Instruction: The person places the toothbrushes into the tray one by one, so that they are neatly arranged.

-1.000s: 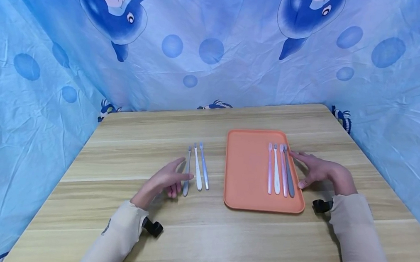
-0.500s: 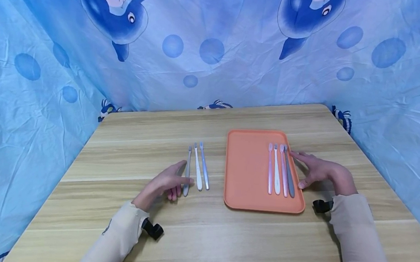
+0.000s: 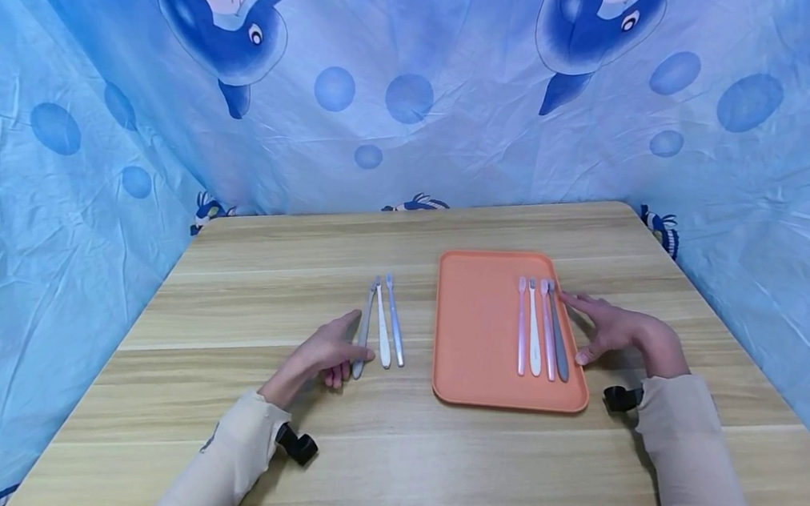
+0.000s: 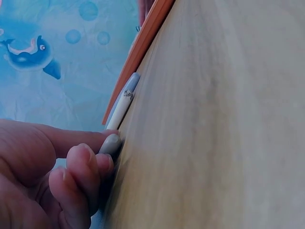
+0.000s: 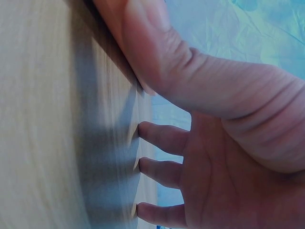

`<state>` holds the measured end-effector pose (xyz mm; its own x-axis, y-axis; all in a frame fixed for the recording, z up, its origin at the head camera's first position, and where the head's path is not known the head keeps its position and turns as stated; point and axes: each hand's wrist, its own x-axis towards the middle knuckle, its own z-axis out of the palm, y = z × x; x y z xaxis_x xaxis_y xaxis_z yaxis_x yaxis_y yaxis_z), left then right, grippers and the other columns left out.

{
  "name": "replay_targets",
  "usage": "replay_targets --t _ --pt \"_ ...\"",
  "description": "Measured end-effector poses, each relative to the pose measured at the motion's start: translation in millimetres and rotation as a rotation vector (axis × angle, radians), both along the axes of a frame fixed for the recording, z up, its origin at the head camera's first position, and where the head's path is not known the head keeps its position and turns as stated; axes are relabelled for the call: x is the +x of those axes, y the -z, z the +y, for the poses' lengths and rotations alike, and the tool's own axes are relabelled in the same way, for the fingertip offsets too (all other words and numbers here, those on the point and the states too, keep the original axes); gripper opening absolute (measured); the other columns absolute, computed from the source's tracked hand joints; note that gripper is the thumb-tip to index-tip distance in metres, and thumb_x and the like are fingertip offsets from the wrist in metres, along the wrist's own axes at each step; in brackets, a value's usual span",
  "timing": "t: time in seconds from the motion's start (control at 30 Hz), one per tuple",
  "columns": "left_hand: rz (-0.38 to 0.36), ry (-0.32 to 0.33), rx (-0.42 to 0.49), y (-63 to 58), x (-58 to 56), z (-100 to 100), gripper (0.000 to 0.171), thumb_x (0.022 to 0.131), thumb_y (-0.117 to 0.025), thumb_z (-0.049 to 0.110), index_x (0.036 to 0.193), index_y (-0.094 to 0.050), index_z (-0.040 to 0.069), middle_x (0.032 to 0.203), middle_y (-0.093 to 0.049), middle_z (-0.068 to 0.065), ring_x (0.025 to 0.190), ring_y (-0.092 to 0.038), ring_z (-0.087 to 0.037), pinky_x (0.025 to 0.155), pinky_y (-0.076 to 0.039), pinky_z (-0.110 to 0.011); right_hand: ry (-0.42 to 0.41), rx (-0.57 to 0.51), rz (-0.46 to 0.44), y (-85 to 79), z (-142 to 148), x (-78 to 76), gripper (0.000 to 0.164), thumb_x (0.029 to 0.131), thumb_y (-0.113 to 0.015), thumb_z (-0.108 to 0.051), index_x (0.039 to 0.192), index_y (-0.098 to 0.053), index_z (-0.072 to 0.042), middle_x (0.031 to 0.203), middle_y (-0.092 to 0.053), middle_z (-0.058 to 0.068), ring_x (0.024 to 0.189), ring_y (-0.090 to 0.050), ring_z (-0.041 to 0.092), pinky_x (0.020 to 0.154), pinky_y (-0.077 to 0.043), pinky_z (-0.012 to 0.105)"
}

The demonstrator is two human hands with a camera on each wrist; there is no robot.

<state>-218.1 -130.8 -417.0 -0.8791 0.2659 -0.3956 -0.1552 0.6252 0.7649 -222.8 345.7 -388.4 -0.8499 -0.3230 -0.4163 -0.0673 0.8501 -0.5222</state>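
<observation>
My left hand (image 3: 324, 352) pinches a grey toothbrush (image 3: 366, 322) between thumb and fingers. In the left wrist view the rounded handle end of that grey toothbrush (image 4: 111, 144) shows at the fingertips. To its right on the table lie a white toothbrush (image 3: 382, 327) and a blue toothbrush (image 3: 395, 324); the grey brush's head leans against or close to the white one's. My right hand (image 3: 618, 328) rests at the right rim of an orange tray (image 3: 474, 327), thumb and forefinger touching the edge. Its other fingertips (image 5: 159, 131) reach down to the table in the right wrist view.
Several toothbrushes lie side by side along the tray's right half: a pink toothbrush (image 3: 521, 335), a white-handled one (image 3: 534, 337), another pink one (image 3: 547, 334) and a dark grey one (image 3: 560, 339). A blue dolphin-print curtain (image 3: 405, 84) hangs around the wooden table (image 3: 387, 460).
My left thumb and fingers have closed on the grey toothbrush, and its head end has swung slightly right towards the white one. The right hand and the tray have stayed still.
</observation>
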Motion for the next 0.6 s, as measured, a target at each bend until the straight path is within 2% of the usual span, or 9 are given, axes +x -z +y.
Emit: replay_targets --t 0.17,0.4,0.6 --pt "0.007 0.002 0.002 1.0 0.4 0.4 0.098 0.091 -0.072 0.019 0.162 -0.005 0.01 0.052 -0.058 -0.006 0.035 -0.05 -0.012 0.031 -0.044 -0.023 0.007 0.004 -0.002 0.6 0.4 -0.5 0.13 0.066 -0.09 -0.042 0.161 -0.008 -0.011 0.161 0.001 0.037 0.144 0.002 0.064 0.113 -0.011 0.082" --pt "0.015 0.042 0.019 0.8 0.2 1.1 0.093 0.094 -0.068 0.013 0.162 -0.006 0.012 0.052 -0.059 -0.008 0.034 -0.052 -0.013 0.03 -0.045 -0.025 0.009 0.008 -0.006 2.2 0.7 -1.3 0.131 0.065 -0.091 -0.043 0.161 -0.008 -0.011 0.161 0.001 0.037 0.144 0.002 0.064 0.114 -0.011 0.082" --pt "-0.002 0.019 0.053 3.4 -1.2 -0.9 0.093 0.093 -0.067 0.011 0.162 -0.005 0.012 0.051 -0.059 -0.008 0.034 -0.053 -0.013 0.03 -0.045 -0.026 0.009 0.016 -0.002 4.0 1.0 -1.9 0.131 0.065 -0.091 -0.042 0.161 -0.007 -0.012 0.161 0.001 0.037 0.144 0.002 0.064 0.113 -0.011 0.082"
